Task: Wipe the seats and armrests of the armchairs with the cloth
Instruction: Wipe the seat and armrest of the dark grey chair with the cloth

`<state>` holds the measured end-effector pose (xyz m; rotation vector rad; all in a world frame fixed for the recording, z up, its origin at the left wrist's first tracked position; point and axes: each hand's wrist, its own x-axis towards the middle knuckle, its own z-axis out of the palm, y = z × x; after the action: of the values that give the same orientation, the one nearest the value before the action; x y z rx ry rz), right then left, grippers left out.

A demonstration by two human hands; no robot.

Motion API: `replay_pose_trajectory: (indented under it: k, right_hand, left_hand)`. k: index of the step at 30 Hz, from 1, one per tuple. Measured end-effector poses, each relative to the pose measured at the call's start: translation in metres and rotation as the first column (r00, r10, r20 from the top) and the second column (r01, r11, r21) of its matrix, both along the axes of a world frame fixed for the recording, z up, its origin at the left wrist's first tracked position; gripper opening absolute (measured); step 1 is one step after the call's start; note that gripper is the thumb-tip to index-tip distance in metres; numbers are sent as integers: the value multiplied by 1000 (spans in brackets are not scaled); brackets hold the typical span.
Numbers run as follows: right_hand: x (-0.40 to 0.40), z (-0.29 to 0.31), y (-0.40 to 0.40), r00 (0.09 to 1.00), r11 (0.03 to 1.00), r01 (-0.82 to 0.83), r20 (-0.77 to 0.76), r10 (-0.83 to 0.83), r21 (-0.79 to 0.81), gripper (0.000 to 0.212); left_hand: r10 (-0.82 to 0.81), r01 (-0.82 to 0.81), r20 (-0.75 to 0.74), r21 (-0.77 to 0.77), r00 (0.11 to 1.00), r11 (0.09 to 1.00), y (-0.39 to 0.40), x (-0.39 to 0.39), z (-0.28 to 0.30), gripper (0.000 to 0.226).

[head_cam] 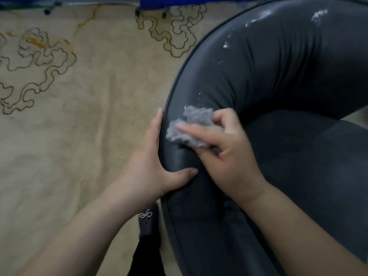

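Cloth [191,127], a small grey crumpled wad, lies pressed on the dark padded armrest [258,66] of the armchair, near its outer piped edge. The right hand [225,154] holds it there: its fingers [199,131] lie across the top of the wad and curl round it, the thumb tucked at the lower side, though motion blur makes the exact grip hard to read. The left hand [153,166] steadies the armrest from outside, fingers straight along the edge and thumb resting on the top surface just below the cloth, not touching it. White specks [318,15] dot the armrest further up the curve, so that stretch looks unwiped; the part near the hands appears free of them. The seat [310,166] at the right shows faint smears, and whether it has been wiped cannot be told. Most of the job seems left.
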<state>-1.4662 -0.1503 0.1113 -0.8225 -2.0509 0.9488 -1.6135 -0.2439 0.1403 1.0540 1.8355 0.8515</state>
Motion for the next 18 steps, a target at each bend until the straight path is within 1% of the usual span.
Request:
replay_pose_trajectory:
  k: [1,2,5,6,8,10,11,12,13,14,16,18]
  right_hand:
    - [3,-3,-1,1000,1000,-8,25,8,-3,41]
    - [11,-8,-2,999,999,29,39,-28,-29,42]
    - [43,-17,-8,973,952,231,43,-227,-200,40]
    - [46,-14,-9,958,932,285,35,-284,-224,38]
    - [31,-2,-7,936,926,345,-12,-351,-155,31]
    - [-1,14,3,951,953,302,-54,-304,-39,30]
    - [-17,21,9,968,968,248,-34,-247,26,31]
    - [-30,25,14,980,977,193,26,-196,91,31]
    - [-36,25,17,981,978,158,93,-171,136,28]
    - [-36,20,18,974,976,163,133,-182,142,26]
    - [-16,6,16,948,960,275,147,-281,60,29]
    - [4,0,13,909,899,414,122,-400,-139,33]
  left_hand:
    - [-12,12,8,-7,1000,1000,2,-3,1,127]
    - [-30,30,14,-19,999,999,4,-6,1,127]
    - [-87,87,5,-61,996,994,9,-18,5,127]
    - [-100,100,-1,-72,995,992,11,-21,6,128]
    - [-126,125,-19,-80,992,989,17,-28,8,130]
    - [-150,148,-21,-56,989,987,25,-33,9,133]
    - [-160,159,-18,-35,987,987,29,-37,9,134]
    - [-169,169,-17,-21,985,985,32,-40,8,134]
    - [-177,176,-16,-20,984,984,36,-44,8,133]
    - [-186,186,-12,-30,982,982,39,-48,9,134]
    - [-219,219,-7,-48,976,975,45,-54,11,134]
    - [-253,252,-9,-62,968,966,49,-59,12,132]
